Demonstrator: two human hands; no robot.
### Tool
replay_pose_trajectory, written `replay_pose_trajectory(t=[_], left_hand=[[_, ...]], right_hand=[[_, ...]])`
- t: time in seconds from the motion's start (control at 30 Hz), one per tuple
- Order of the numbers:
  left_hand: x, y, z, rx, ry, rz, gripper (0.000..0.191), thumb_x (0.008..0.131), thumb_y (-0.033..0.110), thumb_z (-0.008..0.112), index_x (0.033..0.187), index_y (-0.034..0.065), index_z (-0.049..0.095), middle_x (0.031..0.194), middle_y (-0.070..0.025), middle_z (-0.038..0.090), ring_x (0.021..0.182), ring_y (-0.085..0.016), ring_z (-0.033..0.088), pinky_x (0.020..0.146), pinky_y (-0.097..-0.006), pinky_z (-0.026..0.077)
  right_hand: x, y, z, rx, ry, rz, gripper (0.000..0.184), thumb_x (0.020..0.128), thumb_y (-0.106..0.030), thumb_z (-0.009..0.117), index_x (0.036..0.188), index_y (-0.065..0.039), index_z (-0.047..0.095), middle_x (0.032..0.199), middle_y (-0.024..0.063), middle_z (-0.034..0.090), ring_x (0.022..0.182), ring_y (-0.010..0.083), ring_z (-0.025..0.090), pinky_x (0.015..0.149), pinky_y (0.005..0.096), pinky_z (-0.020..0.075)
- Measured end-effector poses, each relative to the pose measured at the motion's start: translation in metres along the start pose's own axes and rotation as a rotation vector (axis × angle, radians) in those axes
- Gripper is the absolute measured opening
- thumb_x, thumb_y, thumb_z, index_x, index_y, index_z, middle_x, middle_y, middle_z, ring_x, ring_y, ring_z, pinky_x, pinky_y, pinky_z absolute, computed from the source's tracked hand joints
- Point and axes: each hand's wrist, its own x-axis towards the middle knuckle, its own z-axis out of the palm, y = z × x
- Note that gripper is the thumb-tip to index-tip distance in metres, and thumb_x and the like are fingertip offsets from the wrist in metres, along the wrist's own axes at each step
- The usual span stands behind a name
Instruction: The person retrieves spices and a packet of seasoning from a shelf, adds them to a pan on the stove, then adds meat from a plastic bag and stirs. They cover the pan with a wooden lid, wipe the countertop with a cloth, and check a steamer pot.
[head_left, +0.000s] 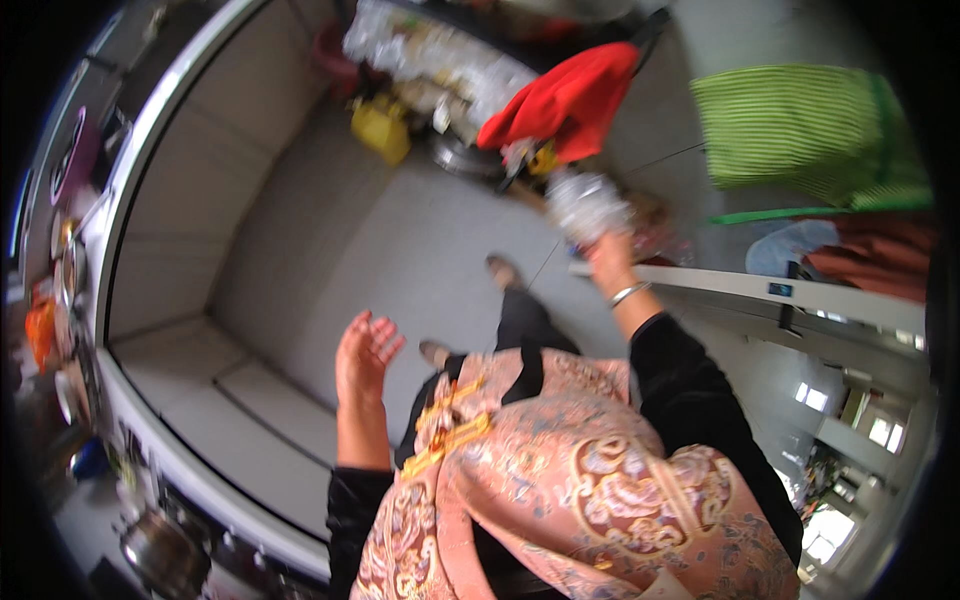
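Note:
My right hand (611, 259), with a bracelet at its wrist, is closed on a clear, crinkled plastic item (589, 201), blurred, perhaps a bag or a bottle. It is held out over the floor near the end of a white door or panel edge (697, 281). My left hand (369, 345) is raised over the grey floor with its fingers apart and nothing in it. Just beyond the plastic item lies a bright red cloth or bag (566, 101), with a small yellow thing (544, 159) under its lower edge.
A counter with a white edge (105, 300) curves along the left, bearing dishes and a metal pot (165, 553). Ahead are a shelf with plastic bags (442, 56), a yellow container (381, 129) and a round metal pan (466, 157). A green striped bag (787, 131) is at upper right.

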Motion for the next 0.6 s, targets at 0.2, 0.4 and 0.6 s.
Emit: replay_pose_trajectory(t=[0.2,0.4,0.6], left_hand=[[0.008,-0.012,-0.075,0.014,0.422,0.071,0.039,0.093,0.017,0.061,0.127,-0.0012,0.053,0.108,-0.0175,0.063,0.101,-0.029,0.064,0.093,-0.0455,0.055],[-0.008,-0.062,-0.032,-0.365,0.789,0.027,0.037,0.088,0.010,0.067,0.122,-0.0008,0.057,0.110,-0.0180,0.062,0.104,-0.031,0.062,0.097,-0.0508,0.052],[-0.008,-0.098,0.006,-0.251,0.786,0.021,0.035,0.092,0.007,0.056,0.126,-0.0009,0.053,0.105,-0.0179,0.062,0.097,-0.031,0.064,0.090,-0.0510,0.056]], right_hand=[[0.171,-0.068,-0.025,0.009,0.056,-0.106,0.046,0.084,0.011,0.045,0.124,-0.011,0.052,0.121,0.0104,0.058,0.101,0.0309,0.062,0.071,0.0476,0.0583],[0.318,-0.115,0.017,-0.179,-0.025,-0.139,0.024,0.094,-0.007,0.045,0.115,-0.007,0.057,0.116,0.0150,0.059,0.105,0.0299,0.059,0.089,0.0529,0.0535],[0.385,-0.097,0.090,-0.312,-0.158,0.004,0.023,0.093,-0.008,0.046,0.114,-0.006,0.058,0.114,0.0152,0.060,0.104,0.0299,0.060,0.088,0.0516,0.0534]])
